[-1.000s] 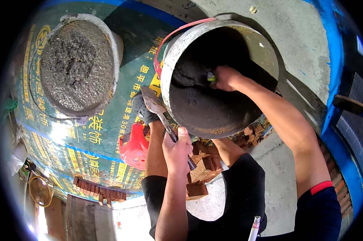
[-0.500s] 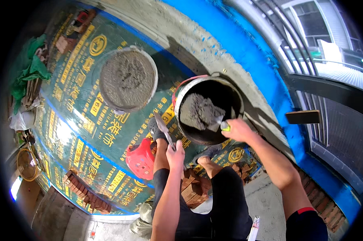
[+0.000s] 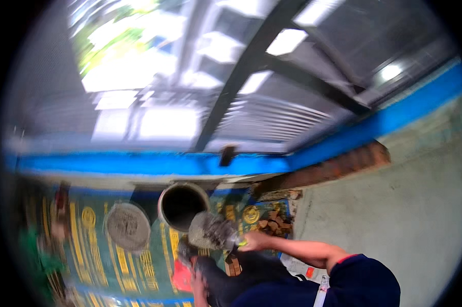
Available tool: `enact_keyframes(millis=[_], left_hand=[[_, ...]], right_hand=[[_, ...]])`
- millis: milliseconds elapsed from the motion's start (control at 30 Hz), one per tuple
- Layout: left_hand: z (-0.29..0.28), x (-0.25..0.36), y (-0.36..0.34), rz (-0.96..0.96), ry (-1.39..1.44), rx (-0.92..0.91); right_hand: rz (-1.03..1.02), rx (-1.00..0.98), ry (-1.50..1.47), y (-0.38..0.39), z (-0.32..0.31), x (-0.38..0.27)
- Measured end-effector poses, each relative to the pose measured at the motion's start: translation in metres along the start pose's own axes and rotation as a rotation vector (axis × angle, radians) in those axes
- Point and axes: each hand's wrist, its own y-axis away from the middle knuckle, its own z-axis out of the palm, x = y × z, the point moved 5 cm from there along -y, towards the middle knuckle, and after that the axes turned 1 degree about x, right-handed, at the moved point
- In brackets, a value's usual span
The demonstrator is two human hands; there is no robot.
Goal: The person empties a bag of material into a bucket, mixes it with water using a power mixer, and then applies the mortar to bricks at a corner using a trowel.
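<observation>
My right hand [image 3: 255, 240] is closed round the yellow-green handle of a trowel. A big lump of wet grey mortar [image 3: 210, 231] covers the blade, held beside and partly in front of the dark bucket [image 3: 183, 205]. The bucket's inside looks black, and its bottom is hidden in shadow. My left hand [image 3: 199, 284] is low down by my leg, next to a red plastic stool [image 3: 181, 275]. Motion blur smears its fingers, and nothing held in it can be made out. Left of the dark bucket stands another bucket [image 3: 127, 227], filled with grey mortar.
Green printed sheeting [image 3: 157, 256] covers the floor under the buckets. Broken bricks [image 3: 275, 223] lie beyond my right forearm. A low brick course [image 3: 338, 165] runs along the blue-painted wall band [image 3: 113, 163], with a dark block [image 3: 227, 155] on it. Bare concrete [image 3: 384, 204] extends rightward.
The view has swung right and up, towards the windows. My right hand has lifted the mortar-loaded trowel out of the bucket. The trowel in my left hand no longer shows.
</observation>
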Motion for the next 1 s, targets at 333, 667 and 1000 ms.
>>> enact_keyframes(millis=[333,667,1000], left_hand=[[0.111,0.095,0.031,0.12,-0.645,-0.443],[0.213,0.132,0.06,0.262,-0.842,-0.727],[0.565,0.15,0.38,0.572,-1.096,-1.178]], right_hand=[[0.324,0.433,-0.384,0.232,0.001,-0.048],[0.348,1.127,-1.078,0.405,-0.108,-0.008],[0.22,1.557,-1.009,0.54,-0.308,0.084]])
